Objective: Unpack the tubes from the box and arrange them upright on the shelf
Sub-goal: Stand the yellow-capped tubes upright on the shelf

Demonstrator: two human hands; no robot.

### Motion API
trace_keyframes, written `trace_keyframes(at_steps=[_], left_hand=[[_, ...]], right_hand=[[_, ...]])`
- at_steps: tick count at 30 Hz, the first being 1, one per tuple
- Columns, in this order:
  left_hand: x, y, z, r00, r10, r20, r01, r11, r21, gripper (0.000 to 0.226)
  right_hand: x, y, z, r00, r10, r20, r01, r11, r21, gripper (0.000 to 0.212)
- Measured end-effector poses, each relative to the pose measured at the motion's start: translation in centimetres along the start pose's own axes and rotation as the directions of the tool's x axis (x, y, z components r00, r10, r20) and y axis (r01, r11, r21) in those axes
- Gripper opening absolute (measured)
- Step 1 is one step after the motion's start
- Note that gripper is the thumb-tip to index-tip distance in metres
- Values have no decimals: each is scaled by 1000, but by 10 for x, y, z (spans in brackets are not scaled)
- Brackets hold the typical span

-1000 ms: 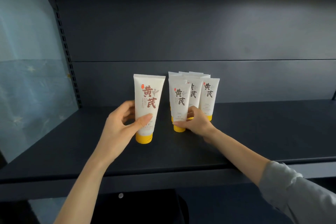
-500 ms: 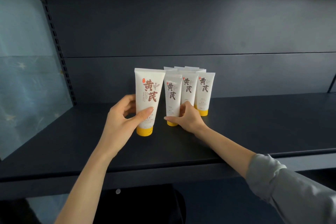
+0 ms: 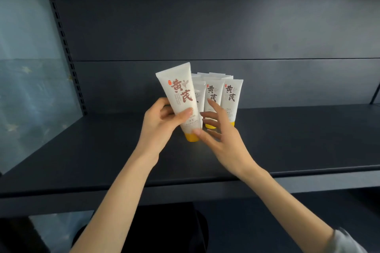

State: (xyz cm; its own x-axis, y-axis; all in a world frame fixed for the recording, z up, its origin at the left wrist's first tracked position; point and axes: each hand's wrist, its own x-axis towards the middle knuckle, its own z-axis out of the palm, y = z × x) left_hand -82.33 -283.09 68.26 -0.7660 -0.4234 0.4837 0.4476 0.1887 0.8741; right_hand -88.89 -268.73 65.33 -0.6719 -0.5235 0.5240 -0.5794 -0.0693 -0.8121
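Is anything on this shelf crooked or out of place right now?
Yes: the front tube, gripped by the left hand, leans with its top to the left, while the tubes behind it stand upright on their yellow caps. Nothing looks spilled or damaged.

Bluish glass panel (image 3: 26, 88) beside a slotted upright (image 3: 67, 55)

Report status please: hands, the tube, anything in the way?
Left hand grips one tube, tilted left. Right hand open, thumb by its yellow cap. Other tubes stand upright close behind on shelf.
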Motion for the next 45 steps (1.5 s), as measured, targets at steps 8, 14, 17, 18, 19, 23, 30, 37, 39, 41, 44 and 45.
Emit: trace_keyframes(at_steps=[8, 14, 17, 18, 19, 23, 30, 37, 39, 41, 44, 45], left_hand=[[-9, -7, 24, 998, 39, 55, -41, 998, 41, 28], [-12, -12, 30, 996, 91, -8, -90, 989, 117, 32], [-14, -9, 27, 995, 100, 13, -101, 981, 167, 30], [-14, -7, 24, 995, 91, 47, -98, 979, 178, 28], [-15, -4, 19, 993, 78, 90, -95, 975, 199, 30], [-18, 1, -8, 984, -2, 179, -102, 815, 570, 70], [-29, -9, -50, 988, -48, 148, -134, 230, 964, 80], [-35, -15, -56, 982, -127, 143, -117, 197, 973, 79], [-36, -17, -58, 981, -131, 140, -111, 206, 972, 77], [-36, -18, -59, 980, -140, 139, -106, 218, 970, 74], [-38, -19, -59, 979, -147, 139, -101, 239, 966, 71], [-39, -19, -60, 979, -146, 139, -101, 244, 965, 70]], right_hand=[[-12, 1, 7, 981, -98, -169, 87, 994, -69, 62], [-11, 6, 7, 963, -132, -235, 100, 985, -144, 60], [-10, 4, 6, 966, -146, -215, 124, 986, -114, 59], [-8, 3, 5, 968, -146, -203, 127, 986, -104, 59], [-7, 3, 3, 971, -137, -194, 122, 989, -83, 58], [9, 13, -10, 982, -25, -190, 19, 999, -35, 58], [50, 45, -40, 978, 137, -157, -168, 964, -206, 65], [66, 64, -39, 963, 233, -135, -260, 935, -241, 60], [65, 66, -37, 968, 223, -113, -245, 934, -260, 55], [64, 67, -35, 974, 203, -101, -224, 931, -289, 56], [64, 68, -34, 975, 193, -113, -219, 926, -308, 58], [64, 69, -34, 974, 196, -118, -223, 926, -305, 57]])
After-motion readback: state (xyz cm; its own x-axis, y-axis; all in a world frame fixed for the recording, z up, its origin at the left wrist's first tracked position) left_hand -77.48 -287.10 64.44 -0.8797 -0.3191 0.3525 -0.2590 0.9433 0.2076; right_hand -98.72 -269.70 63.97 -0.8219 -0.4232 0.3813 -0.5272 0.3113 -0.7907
